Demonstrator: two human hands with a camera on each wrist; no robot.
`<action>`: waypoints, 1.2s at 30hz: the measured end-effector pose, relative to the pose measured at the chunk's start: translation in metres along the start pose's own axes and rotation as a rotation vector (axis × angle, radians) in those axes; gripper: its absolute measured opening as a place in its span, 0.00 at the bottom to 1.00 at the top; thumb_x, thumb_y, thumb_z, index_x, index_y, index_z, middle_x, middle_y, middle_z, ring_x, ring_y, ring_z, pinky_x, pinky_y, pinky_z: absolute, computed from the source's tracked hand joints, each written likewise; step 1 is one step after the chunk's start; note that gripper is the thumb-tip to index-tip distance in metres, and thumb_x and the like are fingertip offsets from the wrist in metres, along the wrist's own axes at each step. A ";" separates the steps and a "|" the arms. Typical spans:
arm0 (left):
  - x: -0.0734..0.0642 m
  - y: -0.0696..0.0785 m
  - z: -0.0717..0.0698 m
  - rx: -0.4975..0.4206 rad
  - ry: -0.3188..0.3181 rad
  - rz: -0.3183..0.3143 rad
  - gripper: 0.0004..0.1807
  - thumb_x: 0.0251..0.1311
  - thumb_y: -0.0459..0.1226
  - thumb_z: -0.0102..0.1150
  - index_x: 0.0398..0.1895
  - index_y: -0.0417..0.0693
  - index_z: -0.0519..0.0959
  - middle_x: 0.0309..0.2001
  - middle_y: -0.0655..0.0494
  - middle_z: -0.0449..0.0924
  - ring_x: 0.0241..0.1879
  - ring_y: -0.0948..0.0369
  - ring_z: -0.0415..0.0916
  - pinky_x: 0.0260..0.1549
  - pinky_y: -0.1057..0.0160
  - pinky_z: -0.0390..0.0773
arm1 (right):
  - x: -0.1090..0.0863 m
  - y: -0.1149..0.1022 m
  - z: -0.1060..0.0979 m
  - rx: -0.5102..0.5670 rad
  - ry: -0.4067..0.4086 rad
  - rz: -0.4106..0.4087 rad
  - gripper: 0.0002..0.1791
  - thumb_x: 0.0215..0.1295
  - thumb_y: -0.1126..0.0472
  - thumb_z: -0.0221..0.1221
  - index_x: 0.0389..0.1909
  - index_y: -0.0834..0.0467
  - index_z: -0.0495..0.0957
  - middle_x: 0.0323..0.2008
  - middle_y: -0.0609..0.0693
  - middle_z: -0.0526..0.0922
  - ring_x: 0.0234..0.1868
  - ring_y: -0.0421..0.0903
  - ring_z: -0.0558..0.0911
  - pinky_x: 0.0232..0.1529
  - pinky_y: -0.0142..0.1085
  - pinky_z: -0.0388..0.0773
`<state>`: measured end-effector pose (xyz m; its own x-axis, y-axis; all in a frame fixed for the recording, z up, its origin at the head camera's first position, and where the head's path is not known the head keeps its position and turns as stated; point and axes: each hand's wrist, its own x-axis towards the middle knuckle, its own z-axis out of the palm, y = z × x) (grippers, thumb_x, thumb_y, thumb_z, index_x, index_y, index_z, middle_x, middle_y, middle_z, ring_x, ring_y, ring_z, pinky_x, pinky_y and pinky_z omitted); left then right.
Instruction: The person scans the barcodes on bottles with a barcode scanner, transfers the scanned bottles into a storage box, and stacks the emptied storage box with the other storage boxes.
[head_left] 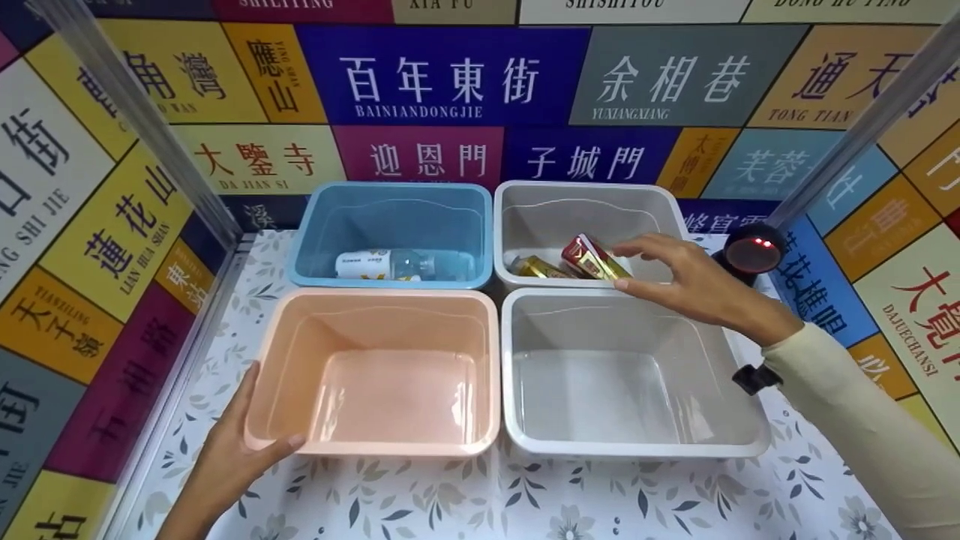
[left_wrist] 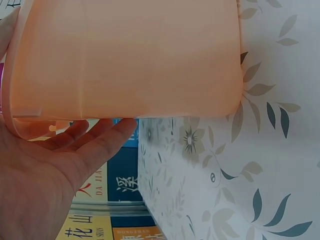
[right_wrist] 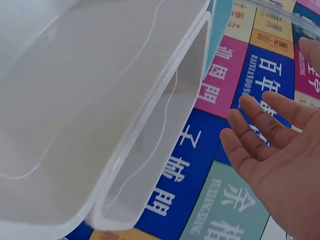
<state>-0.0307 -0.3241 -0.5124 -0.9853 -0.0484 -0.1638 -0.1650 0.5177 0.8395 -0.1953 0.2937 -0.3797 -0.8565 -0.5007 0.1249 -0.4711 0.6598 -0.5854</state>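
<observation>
My left hand point(head_left: 232, 450) rests at the front left corner of the peach bin point(head_left: 373, 448), its thumb at the front rim and its fingers along the outer left wall. In the left wrist view, its extended fingers point(left_wrist: 102, 137) lie against that wall. My right hand point(head_left: 686, 279) is over the front edge of the back right grey bin point(head_left: 517, 191), fingers spread. A red and gold package point(head_left: 595, 257) leans in that bin beside the fingertips, with a gold package point(head_left: 541, 268) left of it. The right wrist view shows the right palm point(right_wrist: 295, 165) with nothing in it.
A blue bin point(head_left: 397, 191) at the back left holds a clear bottle with a white label point(head_left: 365, 264). The light grey bin point(head_left: 637, 450) stands front right, against its neighbours. A black device with red lights point(head_left: 754, 251) is beyond the right wrist. Printed panels surround the flowered table point(head_left: 420, 502).
</observation>
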 end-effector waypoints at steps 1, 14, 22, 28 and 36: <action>0.000 0.000 0.000 0.009 0.003 0.006 0.70 0.64 0.49 0.81 0.92 0.75 0.34 0.89 0.40 0.48 0.72 0.40 0.71 0.64 0.58 0.77 | -0.004 0.001 -0.001 0.005 0.006 0.004 0.28 0.77 0.51 0.70 0.73 0.54 0.80 0.69 0.55 0.82 0.69 0.61 0.78 0.70 0.69 0.71; -0.001 0.002 -0.001 -0.001 -0.013 -0.013 0.71 0.64 0.50 0.81 0.92 0.73 0.32 0.90 0.38 0.43 0.73 0.38 0.67 0.70 0.34 0.70 | -0.045 0.014 0.000 0.019 0.122 0.049 0.28 0.76 0.54 0.71 0.74 0.53 0.80 0.73 0.55 0.80 0.68 0.63 0.80 0.63 0.76 0.75; -0.003 0.004 -0.005 0.116 -0.006 0.026 0.72 0.61 0.52 0.82 0.93 0.62 0.34 0.87 0.32 0.44 0.71 0.31 0.67 0.66 0.26 0.72 | -0.066 0.021 0.001 0.031 0.179 0.056 0.28 0.74 0.58 0.72 0.73 0.52 0.81 0.72 0.54 0.81 0.67 0.58 0.81 0.62 0.70 0.78; -0.004 0.010 -0.003 0.177 0.067 0.168 0.71 0.56 0.48 0.86 0.93 0.53 0.44 0.89 0.36 0.39 0.79 0.29 0.52 0.65 0.18 0.64 | -0.082 0.026 0.001 -0.015 0.216 0.089 0.29 0.74 0.59 0.72 0.75 0.49 0.80 0.70 0.51 0.82 0.65 0.40 0.79 0.66 0.33 0.78; -0.004 0.022 0.010 0.221 0.251 0.506 0.60 0.51 0.37 0.86 0.87 0.42 0.62 0.86 0.38 0.57 0.87 0.37 0.38 0.78 0.23 0.40 | -0.102 0.028 0.002 -0.055 0.270 0.105 0.29 0.75 0.58 0.71 0.74 0.53 0.80 0.71 0.50 0.81 0.62 0.48 0.78 0.64 0.30 0.75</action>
<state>-0.0301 -0.3043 -0.4981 -0.9238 0.0638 0.3774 0.3132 0.6927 0.6496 -0.1204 0.3621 -0.4109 -0.9229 -0.2659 0.2784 -0.3811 0.7331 -0.5633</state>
